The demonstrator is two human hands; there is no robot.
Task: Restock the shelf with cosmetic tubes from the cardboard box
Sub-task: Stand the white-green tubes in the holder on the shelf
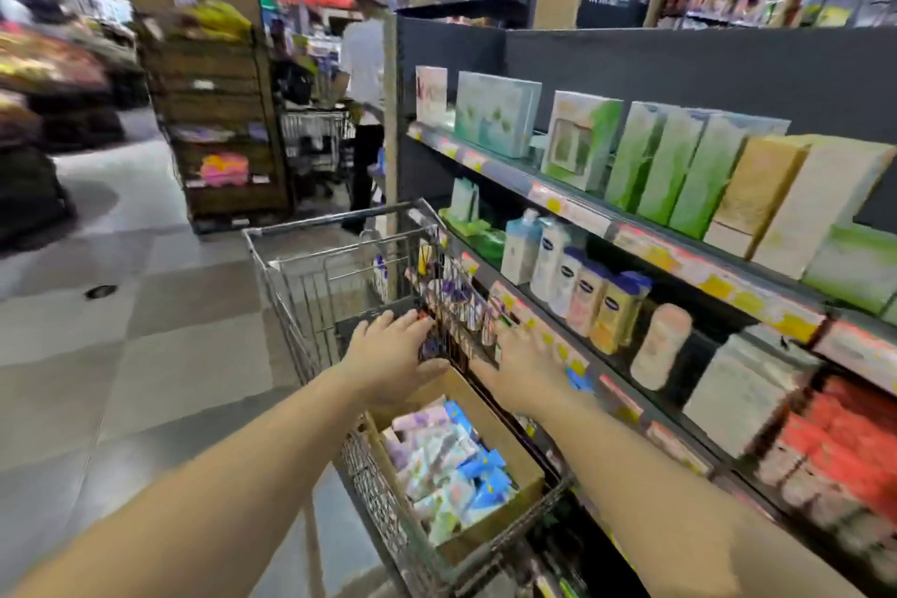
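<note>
Tube bundle (454, 321) pressed between flat-fingered left hand (388, 354) and right hand (522, 367), twelve o'clock of cardboard box (509, 439); squeeze slackened, tubes spilled into cart (310, 233).

The silver wire shopping cart (310, 277) is bare metal with a dull shine. Inside it, the open brown cardboard box (505, 442) looks matt and papery, holding pastel tubes and packets (451, 456) with a smooth plastic sheen. The dark grey shelf unit (679, 63) has a matt back panel. Its green and cream cartons (679, 160) look like smooth printed card, and the lotion bottles (587, 301) are glossy plastic.
</note>
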